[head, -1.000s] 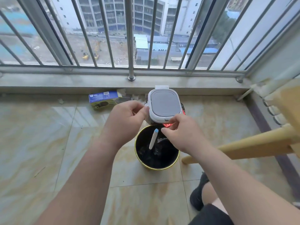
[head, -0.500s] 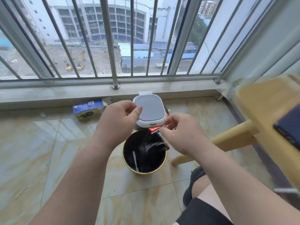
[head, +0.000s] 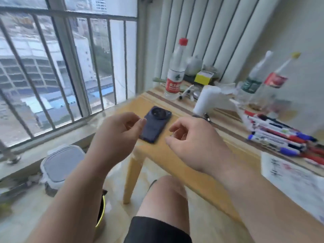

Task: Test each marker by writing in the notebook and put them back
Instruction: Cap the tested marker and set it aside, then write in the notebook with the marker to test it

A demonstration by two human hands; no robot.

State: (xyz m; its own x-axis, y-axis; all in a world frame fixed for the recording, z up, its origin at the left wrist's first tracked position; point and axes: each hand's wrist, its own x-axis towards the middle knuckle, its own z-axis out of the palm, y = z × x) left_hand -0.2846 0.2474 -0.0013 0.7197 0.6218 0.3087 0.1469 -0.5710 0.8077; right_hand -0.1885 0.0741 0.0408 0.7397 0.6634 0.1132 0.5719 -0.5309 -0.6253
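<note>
Left hand [head: 117,135] and right hand [head: 194,142] hover with fingers loosely curled, grasping nothing. The step in hand, I judge, is fetching a marker: I should reach right, pinch one barrel mid-length and lift it without scattering the rest. The markers [head: 277,135] lie heaped on the surface [head: 219,135], well right of my right hand, with the notebook [head: 294,179] just beside them. Barrels are white; caps are blue, red and dark.

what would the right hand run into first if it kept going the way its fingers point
Likely the dark blue phone lying on the wooden table, just left of the fingers of the right hand. The hand may hover higher, so depth is uncertain.
</note>
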